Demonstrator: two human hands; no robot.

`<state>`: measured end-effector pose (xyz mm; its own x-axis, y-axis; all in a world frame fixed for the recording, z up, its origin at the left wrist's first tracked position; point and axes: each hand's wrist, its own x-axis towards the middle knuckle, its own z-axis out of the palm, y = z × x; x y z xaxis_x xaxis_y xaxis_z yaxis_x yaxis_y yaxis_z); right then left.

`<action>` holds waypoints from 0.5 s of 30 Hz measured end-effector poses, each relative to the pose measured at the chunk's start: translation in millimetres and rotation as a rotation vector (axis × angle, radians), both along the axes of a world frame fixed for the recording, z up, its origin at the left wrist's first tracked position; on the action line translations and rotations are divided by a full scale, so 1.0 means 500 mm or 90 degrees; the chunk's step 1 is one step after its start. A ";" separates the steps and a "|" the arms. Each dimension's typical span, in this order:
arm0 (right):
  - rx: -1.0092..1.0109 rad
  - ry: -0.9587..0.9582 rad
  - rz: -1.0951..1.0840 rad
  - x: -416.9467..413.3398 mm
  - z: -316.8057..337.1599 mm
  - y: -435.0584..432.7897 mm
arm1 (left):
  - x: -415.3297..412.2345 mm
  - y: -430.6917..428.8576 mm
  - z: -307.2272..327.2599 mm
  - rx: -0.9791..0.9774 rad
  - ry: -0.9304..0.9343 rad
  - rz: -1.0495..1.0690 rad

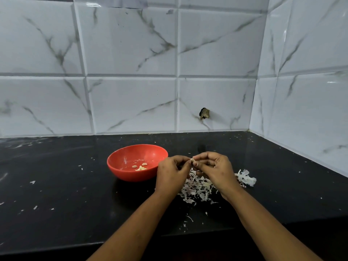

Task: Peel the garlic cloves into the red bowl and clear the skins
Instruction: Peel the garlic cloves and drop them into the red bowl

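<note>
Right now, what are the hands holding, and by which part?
A garlic clove, pinched from either side by the fingertips of the left hand and the right hand, above the pile of skins.

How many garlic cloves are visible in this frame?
4. Three peeled cloves lie in the red bowl: left one, right one, front one. The fourth clove is pinched between the left hand and right hand above the skin pile, which may hide more.
</note>
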<state>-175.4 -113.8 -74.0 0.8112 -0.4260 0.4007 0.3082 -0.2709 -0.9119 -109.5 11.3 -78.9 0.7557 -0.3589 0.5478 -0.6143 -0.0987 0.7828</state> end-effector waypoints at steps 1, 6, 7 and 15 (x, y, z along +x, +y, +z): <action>-0.005 0.001 -0.001 0.000 0.000 0.001 | 0.000 0.000 0.000 -0.001 0.001 0.002; -0.016 -0.034 0.010 -0.001 0.003 0.009 | -0.001 0.001 0.001 -0.013 0.006 0.004; -0.022 -0.038 0.011 -0.001 0.002 0.010 | 0.000 0.001 0.001 -0.014 0.008 0.006; -0.017 -0.051 0.030 0.000 0.001 0.016 | 0.003 0.001 0.002 -0.004 -0.003 0.040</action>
